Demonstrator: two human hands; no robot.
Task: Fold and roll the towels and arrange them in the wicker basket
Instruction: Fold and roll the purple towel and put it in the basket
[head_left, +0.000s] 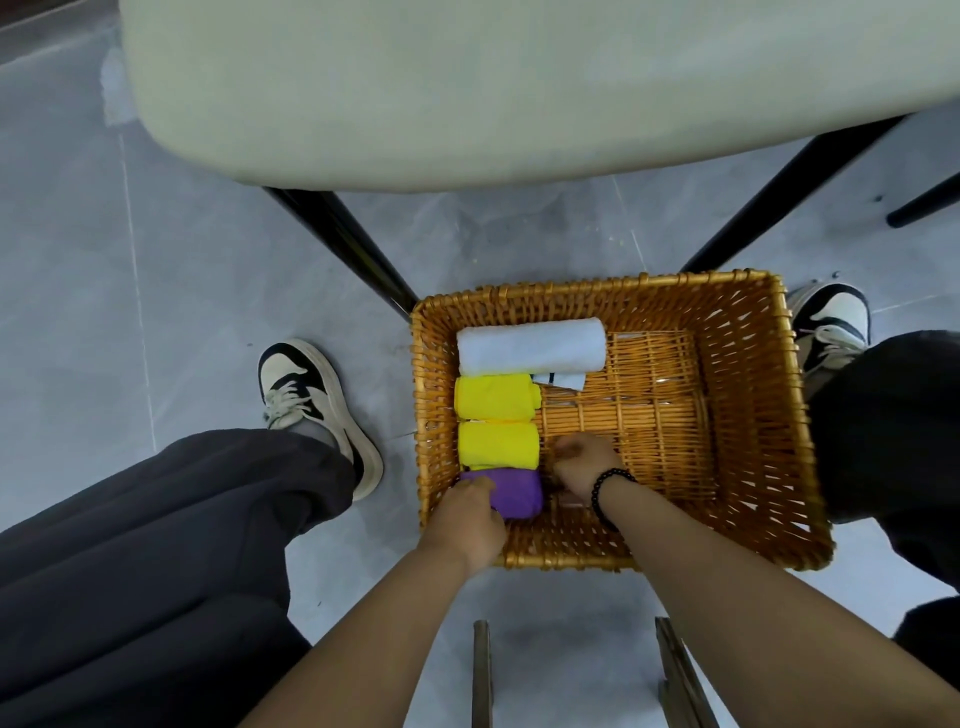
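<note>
The wicker basket (748, 415) stood on the grey floor (156, 260) in the lower centre of the frame, between my two shoes, just below the pale worktop (467, 88) that filled the upper part. Four rolled towels lay in a column along the basket's left wall, each touching the next: a white towel (530, 345) uppermost, an upper yellow towel (496, 397) below it, a lower yellow towel (497, 446) under that, and a purple towel (514, 491) nearest the basket's lower rim. My left hand (465, 519) reached over the lower rim, its fingers (475, 486) curled onto the left end of the purple towel. My right hand (584, 462), a black bead bracelet (608, 493) at its wrist, sat just right of the purple towel and the lower yellow towel; its fingers curled down toward the purple towel's right end, but whether they gripped it I could not tell. The right half of the basket showed bare weave.
</note>
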